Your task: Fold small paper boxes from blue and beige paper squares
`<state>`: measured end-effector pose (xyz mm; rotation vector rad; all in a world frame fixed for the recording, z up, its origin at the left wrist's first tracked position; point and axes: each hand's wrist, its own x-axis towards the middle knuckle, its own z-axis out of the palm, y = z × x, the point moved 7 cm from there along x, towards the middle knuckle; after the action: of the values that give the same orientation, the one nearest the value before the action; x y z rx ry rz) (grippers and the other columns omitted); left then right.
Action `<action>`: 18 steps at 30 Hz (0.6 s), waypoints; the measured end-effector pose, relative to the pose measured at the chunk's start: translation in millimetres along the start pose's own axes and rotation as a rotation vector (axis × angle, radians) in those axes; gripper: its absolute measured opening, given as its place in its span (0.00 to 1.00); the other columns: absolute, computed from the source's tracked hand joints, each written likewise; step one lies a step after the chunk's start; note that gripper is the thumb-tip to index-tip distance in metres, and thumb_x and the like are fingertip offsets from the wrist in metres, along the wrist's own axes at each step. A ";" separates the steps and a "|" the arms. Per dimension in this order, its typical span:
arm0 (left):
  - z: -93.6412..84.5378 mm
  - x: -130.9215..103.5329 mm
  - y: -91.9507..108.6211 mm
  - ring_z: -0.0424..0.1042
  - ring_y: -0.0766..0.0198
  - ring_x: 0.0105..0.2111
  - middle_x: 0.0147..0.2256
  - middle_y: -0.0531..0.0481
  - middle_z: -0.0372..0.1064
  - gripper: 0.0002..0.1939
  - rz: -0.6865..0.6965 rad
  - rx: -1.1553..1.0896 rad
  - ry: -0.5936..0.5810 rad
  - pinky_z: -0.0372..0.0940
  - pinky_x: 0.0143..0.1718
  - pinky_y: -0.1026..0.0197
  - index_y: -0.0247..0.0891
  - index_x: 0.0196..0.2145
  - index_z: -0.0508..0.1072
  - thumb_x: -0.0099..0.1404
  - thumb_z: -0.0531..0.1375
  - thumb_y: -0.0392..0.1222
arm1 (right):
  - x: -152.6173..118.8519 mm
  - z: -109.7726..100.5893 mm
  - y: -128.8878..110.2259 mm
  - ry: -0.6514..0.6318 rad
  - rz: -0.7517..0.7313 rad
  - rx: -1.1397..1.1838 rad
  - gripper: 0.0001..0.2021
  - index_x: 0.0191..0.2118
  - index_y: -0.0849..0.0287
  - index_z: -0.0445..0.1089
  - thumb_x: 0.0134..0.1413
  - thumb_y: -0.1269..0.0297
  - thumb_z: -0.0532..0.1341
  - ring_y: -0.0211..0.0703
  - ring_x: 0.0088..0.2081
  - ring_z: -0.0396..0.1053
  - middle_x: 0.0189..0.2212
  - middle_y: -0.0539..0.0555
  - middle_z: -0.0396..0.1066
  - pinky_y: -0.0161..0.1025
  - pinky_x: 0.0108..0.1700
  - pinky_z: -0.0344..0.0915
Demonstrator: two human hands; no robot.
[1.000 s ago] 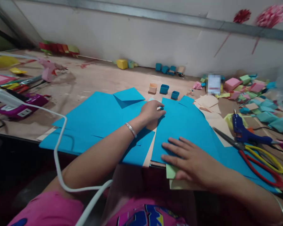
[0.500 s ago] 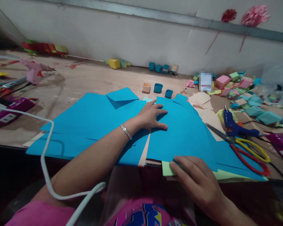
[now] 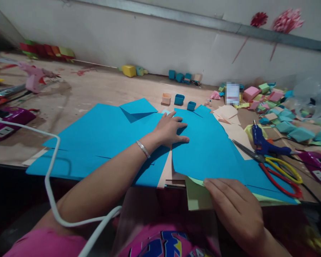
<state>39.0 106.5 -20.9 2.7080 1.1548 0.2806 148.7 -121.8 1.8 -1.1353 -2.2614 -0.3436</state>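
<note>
Large blue paper sheets (image 3: 96, 135) lie across the table in front of me. My left hand (image 3: 171, 129) rests on them with fingers spread, its fingertips on the left part of the right-hand blue sheet (image 3: 203, 150). At the table's near edge, my right hand (image 3: 234, 203) is closed on a light green sheet of paper (image 3: 198, 196), which hangs over the edge. The near edge of the blue sheet above it is lifted and curved; whether my fingers also pinch that blue sheet is hidden. A peach sheet (image 3: 166, 171) shows between the blue ones.
Scissors (image 3: 260, 158) and a blue glue gun (image 3: 262, 139) lie to the right. Small paper boxes (image 3: 179, 100) stand behind the sheets, and a pile of paper pieces (image 3: 280, 117) is at the far right. A pink glue gun (image 3: 33, 76) sits left. A white cable (image 3: 48, 185) crosses my left arm.
My right hand has shifted slightly right, pulling the green sheet further out and down. The blue sheet's near edge has bent upward. My left hand stays nearly in place.
</note>
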 end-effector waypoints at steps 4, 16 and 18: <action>2.1 -0.6 9.6 0.41 0.42 0.68 0.65 0.45 0.55 0.33 0.085 -0.091 -0.016 0.42 0.65 0.41 0.45 0.61 0.65 0.61 0.61 0.59 | 3.6 -1.8 2.7 0.021 0.045 0.093 0.17 0.53 0.58 0.69 0.60 0.75 0.57 0.45 0.41 0.75 0.39 0.55 0.78 0.42 0.43 0.70; 15.5 -3.5 23.3 0.40 0.42 0.68 0.68 0.48 0.46 0.33 0.234 -0.133 -0.121 0.37 0.64 0.35 0.51 0.63 0.61 0.63 0.57 0.63 | 15.4 -17.2 28.8 -0.043 0.319 0.273 0.03 0.39 0.51 0.71 0.57 0.64 0.64 0.39 0.32 0.74 0.29 0.48 0.76 0.33 0.32 0.71; 14.4 -3.6 23.1 0.40 0.43 0.68 0.68 0.48 0.46 0.33 0.217 -0.135 -0.123 0.36 0.64 0.36 0.51 0.63 0.61 0.63 0.57 0.63 | 19.2 -21.9 26.2 -0.049 0.257 0.269 0.04 0.39 0.51 0.72 0.59 0.67 0.62 0.39 0.32 0.74 0.30 0.48 0.76 0.34 0.32 0.71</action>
<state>56.1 86.9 -29.6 2.6885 0.7813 0.2101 168.9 -103.8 30.1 -1.2784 -2.0914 0.0894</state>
